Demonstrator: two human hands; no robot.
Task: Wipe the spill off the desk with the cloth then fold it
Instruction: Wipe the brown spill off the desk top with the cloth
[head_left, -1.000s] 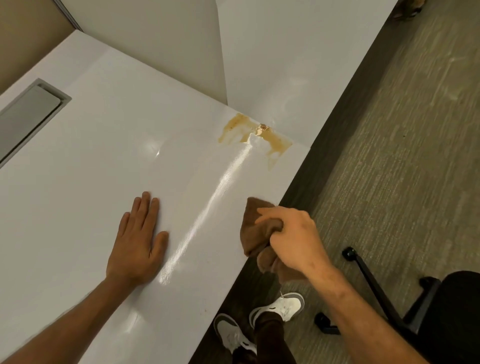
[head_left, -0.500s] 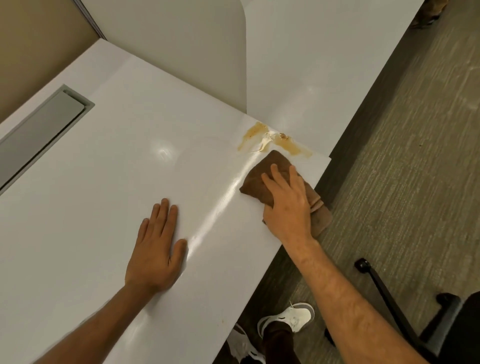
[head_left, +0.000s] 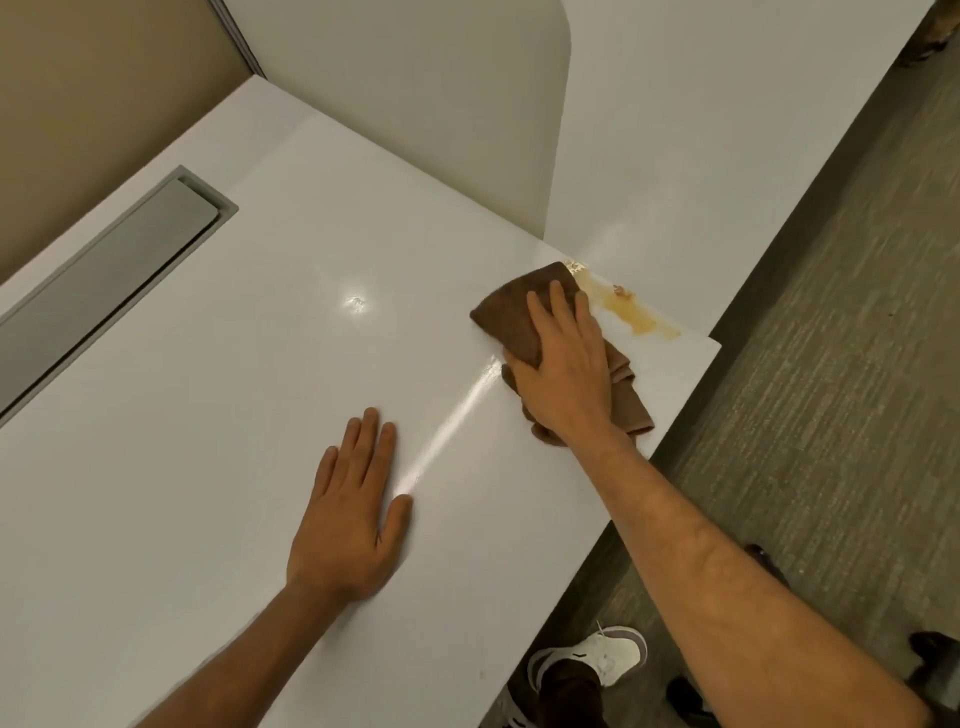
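A brown cloth (head_left: 511, 312) lies bunched on the white desk (head_left: 208, 389) near its far right corner. My right hand (head_left: 563, 366) presses flat on the cloth with straight fingers. The cloth's far tip covers the left end of a yellow-brown spill (head_left: 631, 312), which runs along the desk's far edge beside a white partition. My left hand (head_left: 353, 514) rests flat on the desk, palm down, to the left and nearer me, holding nothing.
A grey cable-tray lid (head_left: 109, 280) is set into the desk at the left. White partition panels (head_left: 415, 104) stand behind the desk. Carpet floor (head_left: 831, 364) lies to the right, with my shoe (head_left: 597, 657) and chair base parts (head_left: 935, 654) below.
My right hand brought the cloth from the desk's near edge onto the surface, flattened on it, and slid it up onto the left part of the spill. My left hand stayed flat.
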